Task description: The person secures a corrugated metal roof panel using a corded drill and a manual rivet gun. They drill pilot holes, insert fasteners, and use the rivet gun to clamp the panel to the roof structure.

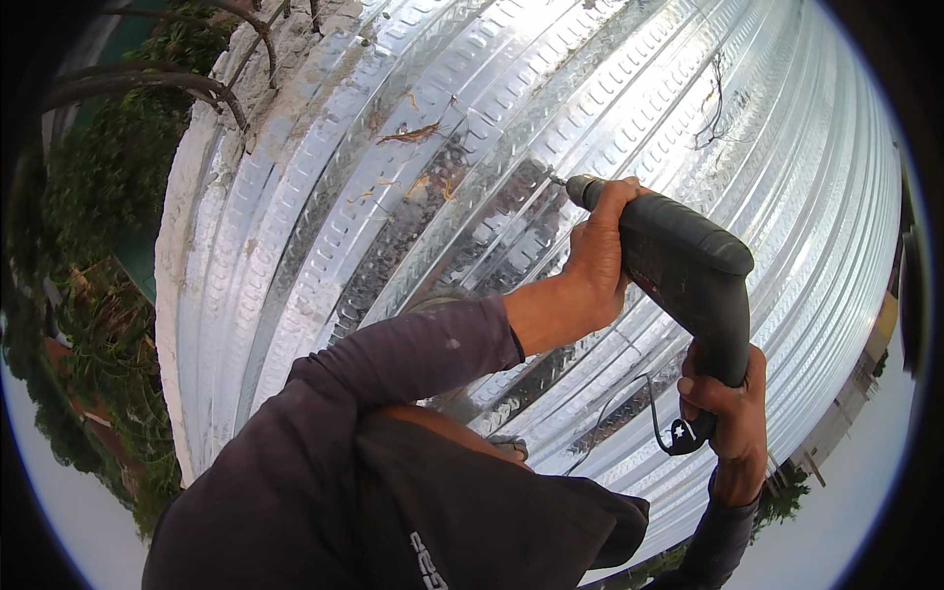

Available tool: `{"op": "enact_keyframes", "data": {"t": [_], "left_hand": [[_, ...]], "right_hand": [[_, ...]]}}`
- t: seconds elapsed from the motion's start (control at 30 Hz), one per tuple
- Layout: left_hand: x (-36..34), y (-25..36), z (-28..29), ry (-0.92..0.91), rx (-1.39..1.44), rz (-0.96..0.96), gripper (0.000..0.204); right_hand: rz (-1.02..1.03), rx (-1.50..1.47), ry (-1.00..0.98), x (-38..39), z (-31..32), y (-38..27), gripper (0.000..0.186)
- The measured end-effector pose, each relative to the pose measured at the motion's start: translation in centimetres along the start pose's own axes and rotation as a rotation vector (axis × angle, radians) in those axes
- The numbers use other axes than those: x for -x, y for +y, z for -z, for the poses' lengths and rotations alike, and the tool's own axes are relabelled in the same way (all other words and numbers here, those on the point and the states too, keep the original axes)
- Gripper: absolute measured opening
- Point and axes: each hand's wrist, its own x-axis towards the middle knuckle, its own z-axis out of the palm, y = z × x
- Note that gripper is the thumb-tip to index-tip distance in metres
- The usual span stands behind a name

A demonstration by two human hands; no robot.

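A dark power drill (686,241) lies slantwise across the middle of the view, its chuck toward the upper left. My left hand (598,251) is wrapped round its front end, just behind the chuck. Around the rear handle closes my right hand (736,405). A thin bit (558,180) points at the ribbed metal decking (629,128); whether it touches or has entered the sheet I cannot tell. A black cord (657,423) loops beside the handle, with a dark tag bearing a white star.
Bent steel rebar (147,84) sticks out over a rough concrete edge (280,59) at the upper left. Loose wire (716,108) and a dry twig (411,134) lie on the decking. Beyond its left edge stand green trees (108,187), lower than the deck.
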Motion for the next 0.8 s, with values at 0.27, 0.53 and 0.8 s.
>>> {"op": "enact_keyframes", "data": {"t": [0.27,0.53,0.8], "left_hand": [[0.6,0.0,-0.1,-0.006,-0.006,-0.011,0.03],[0.9,-0.1,-0.6,-0.034,-0.044,0.023,0.036],[1.4,-0.6,-0.7,-0.045,-0.112,0.01,0.045]], "right_hand": [[-0.007,-0.003,0.02,0.5,-0.3,-0.5,0.021],[0.019,0.007,0.062,0.5,0.6,-0.1,0.048],[0.052,0.049,0.147,1.2,1.3,1.6,0.061]]}}
